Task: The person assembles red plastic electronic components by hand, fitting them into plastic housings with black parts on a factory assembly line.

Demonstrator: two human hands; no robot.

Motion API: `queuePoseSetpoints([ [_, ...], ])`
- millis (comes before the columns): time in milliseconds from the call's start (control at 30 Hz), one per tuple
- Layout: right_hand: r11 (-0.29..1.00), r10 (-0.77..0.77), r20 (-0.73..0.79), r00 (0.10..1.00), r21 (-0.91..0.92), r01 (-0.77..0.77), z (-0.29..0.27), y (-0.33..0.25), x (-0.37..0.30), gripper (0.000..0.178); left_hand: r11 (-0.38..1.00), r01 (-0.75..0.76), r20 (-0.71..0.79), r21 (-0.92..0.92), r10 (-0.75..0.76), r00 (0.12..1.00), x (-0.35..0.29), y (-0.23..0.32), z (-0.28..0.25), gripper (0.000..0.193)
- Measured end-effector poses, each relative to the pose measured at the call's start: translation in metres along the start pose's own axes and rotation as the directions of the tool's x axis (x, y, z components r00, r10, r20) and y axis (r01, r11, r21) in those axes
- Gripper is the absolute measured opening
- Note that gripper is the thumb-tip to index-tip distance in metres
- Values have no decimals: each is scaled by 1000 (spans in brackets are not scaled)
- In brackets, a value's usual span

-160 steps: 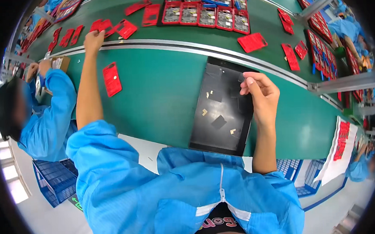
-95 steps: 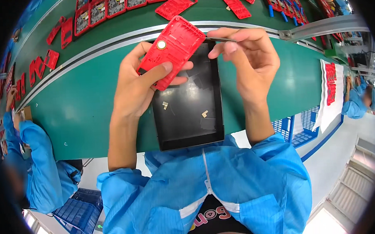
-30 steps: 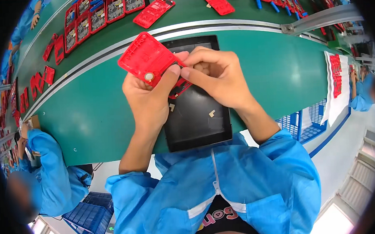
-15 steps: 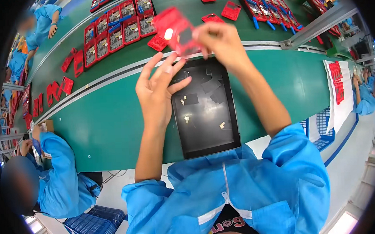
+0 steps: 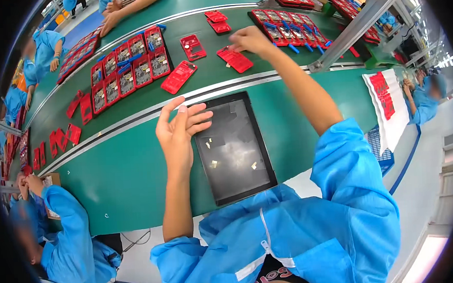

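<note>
Gone from my right fingers (image 5: 240, 41), a red rectangular plastic shell (image 5: 192, 46) apparently lies set down on the far green table (image 5: 208, 71), my left fingers (image 5: 172, 109) spread empty, the right curled near another red shell (image 5: 237, 61), grip unclear.

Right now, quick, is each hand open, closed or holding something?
Left hand: open, nothing visible in it, by the black tray.
Right hand: fingers bent near a red cover; grip can't be told.
</note>
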State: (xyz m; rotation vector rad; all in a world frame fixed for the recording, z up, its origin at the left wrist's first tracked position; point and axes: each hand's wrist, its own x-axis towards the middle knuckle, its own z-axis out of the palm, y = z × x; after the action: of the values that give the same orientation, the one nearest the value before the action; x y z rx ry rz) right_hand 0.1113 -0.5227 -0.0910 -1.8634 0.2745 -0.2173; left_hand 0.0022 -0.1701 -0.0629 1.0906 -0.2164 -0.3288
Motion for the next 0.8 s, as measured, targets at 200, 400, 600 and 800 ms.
queuePoseSetpoints([
  [200, 968, 15, -168, 986, -243, -56, -58, 4, 5, 27, 999, 22, -10, 26, -22, 1000, -2, -1, -3, 32],
  [400, 826, -155, -222, 963, -564, 3, -10, 17, 53, 52, 996, 50, -26, 75, -48, 999, -1, -7, 3, 28],
  [600, 684, -400, -262, 878, -723, 96, 32, 31, 125, 66, 994, 40, 2, 106, -41, 999, 2, -10, 8, 22],
  [800, 622, -359, -205, 911, -780, 70, 50, 44, 167, 51, 991, 88, 15, 96, -90, 996, 1, -9, 10, 20],
])
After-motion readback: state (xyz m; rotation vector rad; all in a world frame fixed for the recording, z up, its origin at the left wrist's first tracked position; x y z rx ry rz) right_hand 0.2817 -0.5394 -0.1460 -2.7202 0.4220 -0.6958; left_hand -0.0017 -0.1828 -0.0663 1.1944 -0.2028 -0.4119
